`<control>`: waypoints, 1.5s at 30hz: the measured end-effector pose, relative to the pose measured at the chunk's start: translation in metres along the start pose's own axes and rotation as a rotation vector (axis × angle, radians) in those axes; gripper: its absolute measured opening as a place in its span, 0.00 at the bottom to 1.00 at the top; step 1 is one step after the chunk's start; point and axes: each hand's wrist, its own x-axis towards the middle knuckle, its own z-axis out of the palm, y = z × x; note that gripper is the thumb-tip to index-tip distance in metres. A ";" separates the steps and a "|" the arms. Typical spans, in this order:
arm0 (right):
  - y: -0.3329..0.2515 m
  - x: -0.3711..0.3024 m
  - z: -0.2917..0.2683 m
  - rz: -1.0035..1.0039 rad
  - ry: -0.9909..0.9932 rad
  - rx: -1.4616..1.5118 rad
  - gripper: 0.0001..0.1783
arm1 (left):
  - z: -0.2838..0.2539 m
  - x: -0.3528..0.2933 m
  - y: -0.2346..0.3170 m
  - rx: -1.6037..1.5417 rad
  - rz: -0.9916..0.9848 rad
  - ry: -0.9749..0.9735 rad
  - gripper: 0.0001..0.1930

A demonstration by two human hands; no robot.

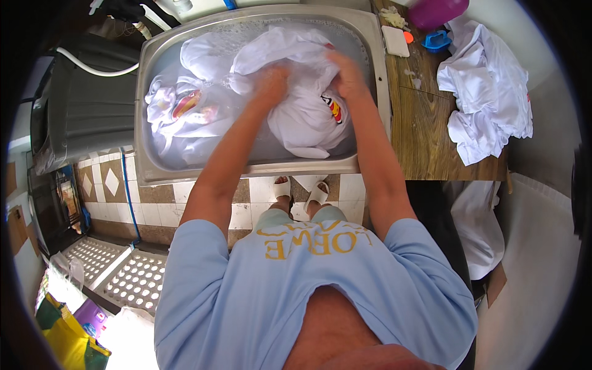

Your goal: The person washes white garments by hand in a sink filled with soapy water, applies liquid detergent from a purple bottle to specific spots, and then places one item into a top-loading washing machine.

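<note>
Both my hands are in a metal sink basin point(370, 132) of cloudy, sudsy water, working a white garment point(302, 123) with a small red, yellow and black print. My left hand point(272, 84) is closed on a bunched part of it near the basin's middle, its fingertips sunk in the cloth. My right hand point(347, 75) grips the garment's right side, somewhat blurred. A raised wet fold arches between and beyond the hands. To the left, another white piece of laundry point(179, 114) with a red and yellow print lies soaking; where the two pieces part is unclear.
Right of the basin, a wooden counter point(419, 132) carries a heap of white clothes point(484, 92), a blue scrub brush point(436, 41), a pale square block point(395, 41) and a purple container point(438, 11). A dark grey bin point(92, 105) with a white hose point(92, 69) stands left.
</note>
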 end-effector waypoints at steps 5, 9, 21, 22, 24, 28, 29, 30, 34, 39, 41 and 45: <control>0.002 -0.004 0.020 0.130 -0.202 0.855 0.18 | -0.056 0.024 0.031 -0.993 -0.635 0.068 0.14; 0.047 0.018 0.038 -0.012 -0.350 1.000 0.22 | -0.049 0.036 0.139 -1.029 -0.233 0.368 0.16; 0.022 -0.031 0.061 0.169 -0.166 0.742 0.21 | -0.014 0.053 0.094 -0.167 -0.309 0.425 0.13; 0.021 -0.029 0.053 0.125 -0.216 0.769 0.21 | 0.002 0.047 0.093 0.021 -0.089 0.425 0.14; 0.055 -0.004 0.021 -0.037 -0.944 1.227 0.18 | 0.005 0.055 0.099 -0.087 -0.051 0.419 0.12; 0.023 -0.028 0.061 0.224 -0.210 0.734 0.16 | -0.020 0.053 0.078 -0.262 -0.442 0.331 0.09; 0.022 -0.027 0.060 0.200 -0.202 0.723 0.17 | -0.023 0.052 0.084 -0.295 -0.391 0.341 0.08; 0.021 -0.026 0.060 0.178 -0.196 0.712 0.17 | -0.023 0.048 0.092 -0.328 -0.341 0.351 0.07; 0.056 0.005 0.030 0.034 -1.237 1.273 0.22 | 0.009 0.040 0.099 -0.138 0.038 0.503 0.04; -0.013 -0.047 0.058 0.170 -0.299 0.687 0.21 | -0.053 0.031 0.037 -0.433 -0.436 0.551 0.17; -0.033 -0.051 0.040 0.081 -0.364 0.740 0.18 | -0.085 0.033 0.048 -0.766 -0.496 0.457 0.25; -0.034 -0.042 0.026 -0.170 -0.318 0.632 0.06 | -0.116 0.014 0.067 -0.964 -0.562 0.212 0.21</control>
